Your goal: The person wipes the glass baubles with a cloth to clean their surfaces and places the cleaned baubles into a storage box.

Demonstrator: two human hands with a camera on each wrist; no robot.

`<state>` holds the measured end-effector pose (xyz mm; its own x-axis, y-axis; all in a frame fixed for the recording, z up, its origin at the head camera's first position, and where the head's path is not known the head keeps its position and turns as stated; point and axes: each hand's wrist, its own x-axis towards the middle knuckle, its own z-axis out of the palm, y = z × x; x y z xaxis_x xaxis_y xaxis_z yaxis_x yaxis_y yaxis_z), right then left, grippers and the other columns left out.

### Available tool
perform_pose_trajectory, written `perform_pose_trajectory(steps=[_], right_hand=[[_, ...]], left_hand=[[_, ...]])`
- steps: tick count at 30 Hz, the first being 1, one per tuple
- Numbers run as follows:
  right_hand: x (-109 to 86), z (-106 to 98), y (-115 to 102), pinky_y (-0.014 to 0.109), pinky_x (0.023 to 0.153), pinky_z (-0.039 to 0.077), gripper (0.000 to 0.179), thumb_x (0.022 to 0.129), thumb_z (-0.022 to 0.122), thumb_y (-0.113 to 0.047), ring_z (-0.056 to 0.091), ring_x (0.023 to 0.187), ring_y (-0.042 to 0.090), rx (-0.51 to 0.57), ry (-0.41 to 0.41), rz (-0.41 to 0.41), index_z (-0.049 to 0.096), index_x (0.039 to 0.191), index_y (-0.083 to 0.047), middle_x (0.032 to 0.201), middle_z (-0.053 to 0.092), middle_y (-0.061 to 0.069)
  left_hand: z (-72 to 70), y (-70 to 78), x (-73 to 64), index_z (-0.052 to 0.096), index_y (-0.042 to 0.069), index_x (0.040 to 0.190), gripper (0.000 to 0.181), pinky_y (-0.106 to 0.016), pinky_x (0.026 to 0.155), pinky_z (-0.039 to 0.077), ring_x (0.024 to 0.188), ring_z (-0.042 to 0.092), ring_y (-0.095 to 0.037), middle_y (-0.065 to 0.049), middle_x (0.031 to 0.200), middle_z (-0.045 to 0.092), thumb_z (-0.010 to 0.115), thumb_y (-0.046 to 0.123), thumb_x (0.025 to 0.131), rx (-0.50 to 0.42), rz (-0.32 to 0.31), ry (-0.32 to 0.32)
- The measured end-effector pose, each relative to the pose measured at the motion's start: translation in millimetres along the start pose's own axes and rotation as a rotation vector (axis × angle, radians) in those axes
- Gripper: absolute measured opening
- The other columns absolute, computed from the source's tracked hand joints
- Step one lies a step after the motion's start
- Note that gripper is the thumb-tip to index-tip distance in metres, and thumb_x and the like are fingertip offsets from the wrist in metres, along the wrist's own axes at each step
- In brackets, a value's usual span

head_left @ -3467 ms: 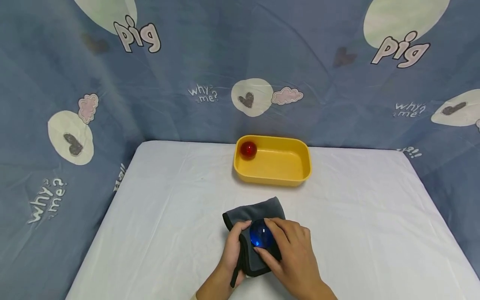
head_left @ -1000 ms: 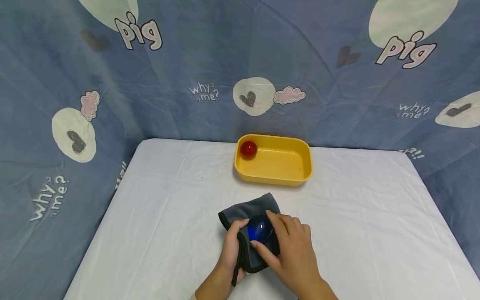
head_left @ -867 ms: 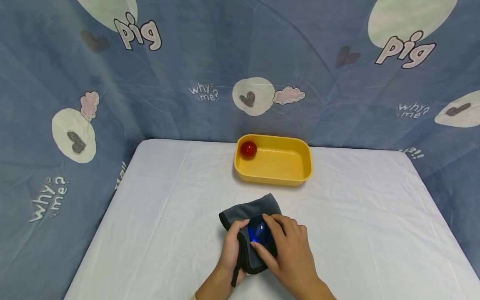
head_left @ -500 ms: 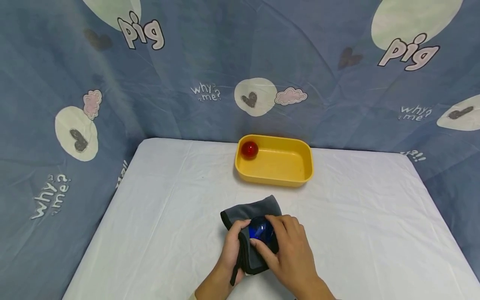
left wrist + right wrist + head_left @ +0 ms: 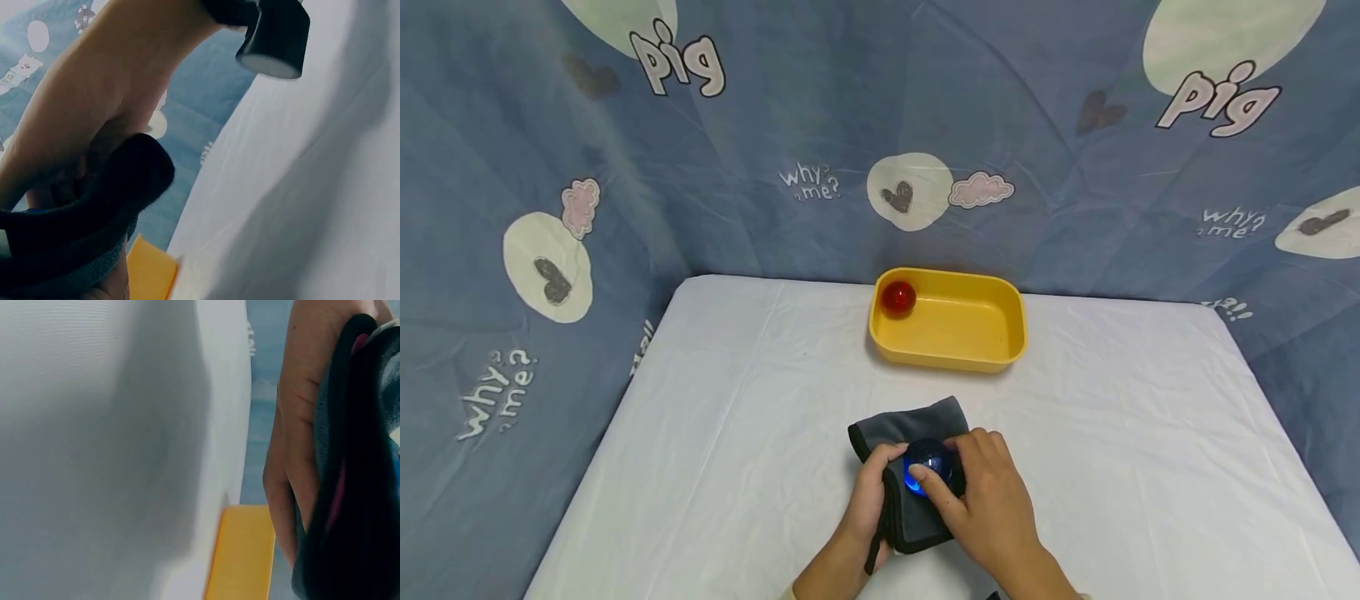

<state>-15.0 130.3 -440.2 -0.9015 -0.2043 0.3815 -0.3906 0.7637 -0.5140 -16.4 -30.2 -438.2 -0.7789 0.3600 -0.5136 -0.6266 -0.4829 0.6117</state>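
In the head view a folded grey cloth with black edging lies across my left hand, which grips it, thumb on top. In the right wrist view, fingers of that hand support the cloth from underneath. A glossy blue ball rests on the cloth near the left thumb. My right hand holds the ball, its thumb over the near side and its fingers curled round the right side. The cloth hides the ball's underside. Part of the right hand shows behind the cloth's edge in the left wrist view.
Beyond the hands, a yellow rectangular container stands by the far edge of the white-covered table. Inside its left end sits a red ball. A blue printed fabric hangs behind and at both sides.
Cloth and blue ball have shifted slightly right and toward the person. The right thumb has moved up onto the ball, and the right fingers have slid round its right side.
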Motion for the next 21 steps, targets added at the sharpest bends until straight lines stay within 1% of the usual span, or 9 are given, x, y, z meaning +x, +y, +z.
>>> perform_pose_trajectory(steps=[2,5,7,10,13,17,21], right_hand=[[-1.4,-1.6,1.7,0.033,0.081,0.051,0.055,0.089,0.081,-0.050,0.051,0.099,0.014,0.025,-0.011,-0.019,0.066,0.119,-0.007,0.104,0.061,-0.001],[-3.9,-4.8,4.0,0.036,0.090,0.052,0.068,0.089,0.080,-0.052,0.054,0.107,0.015,0.053,-0.025,-0.071,0.059,0.136,-0.008,0.116,0.060,0.001],[-5.0,-6.3,4.9,0.041,0.095,0.053,0.071,0.091,0.077,-0.055,0.057,0.112,0.020,0.051,-0.029,-0.122,0.055,0.142,-0.009,0.123,0.058,0.005],[-4.8,-6.8,4.6,0.047,0.095,0.053,0.066,0.097,0.066,-0.060,0.059,0.111,0.025,0.013,-0.030,-0.176,0.058,0.140,-0.010,0.127,0.058,0.010],[-4.6,-7.5,3.8,0.047,0.093,0.053,0.064,0.099,0.061,-0.060,0.060,0.109,0.027,-0.011,-0.025,-0.195,0.060,0.137,-0.009,0.126,0.059,0.012],[-2.0,-7.9,2.8,0.042,0.092,0.054,0.062,0.096,0.070,-0.056,0.060,0.106,0.022,-0.013,-0.016,-0.179,0.062,0.133,-0.006,0.120,0.061,0.009],[0.1,-7.8,2.0,0.039,0.090,0.054,0.062,0.092,0.075,-0.055,0.057,0.101,0.018,-0.018,-0.011,-0.148,0.062,0.127,-0.006,0.113,0.063,0.006]], left_hand=[[-1.3,0.7,0.2,0.038,0.003,0.150,0.064,-0.033,0.096,0.055,0.109,0.064,-0.016,-0.010,0.129,0.060,0.040,0.044,0.101,0.003,0.006,0.007],[-2.6,1.8,1.0,0.033,0.004,0.154,0.066,-0.035,0.099,0.054,0.115,0.063,-0.018,-0.013,0.138,0.057,0.040,0.044,0.102,-0.001,0.018,0.014],[-2.1,2.4,1.2,0.034,0.005,0.153,0.065,-0.035,0.099,0.054,0.116,0.062,-0.019,-0.013,0.140,0.055,0.040,0.044,0.102,-0.009,0.024,0.010],[-0.1,3.9,1.4,0.039,0.005,0.149,0.060,-0.034,0.097,0.054,0.113,0.062,-0.018,-0.011,0.135,0.057,0.040,0.043,0.102,-0.020,0.025,-0.010],[2.0,4.2,1.1,0.041,0.006,0.146,0.057,-0.032,0.095,0.054,0.110,0.062,-0.017,-0.009,0.131,0.058,0.041,0.042,0.102,-0.025,0.030,-0.017],[2.8,3.6,0.0,0.040,0.005,0.148,0.059,-0.032,0.095,0.054,0.110,0.061,-0.016,-0.009,0.131,0.058,0.041,0.042,0.101,-0.015,0.029,0.003],[2.4,2.8,-0.4,0.037,0.004,0.150,0.063,-0.032,0.095,0.055,0.109,0.062,-0.016,-0.011,0.132,0.057,0.041,0.043,0.101,0.005,0.009,0.018]])
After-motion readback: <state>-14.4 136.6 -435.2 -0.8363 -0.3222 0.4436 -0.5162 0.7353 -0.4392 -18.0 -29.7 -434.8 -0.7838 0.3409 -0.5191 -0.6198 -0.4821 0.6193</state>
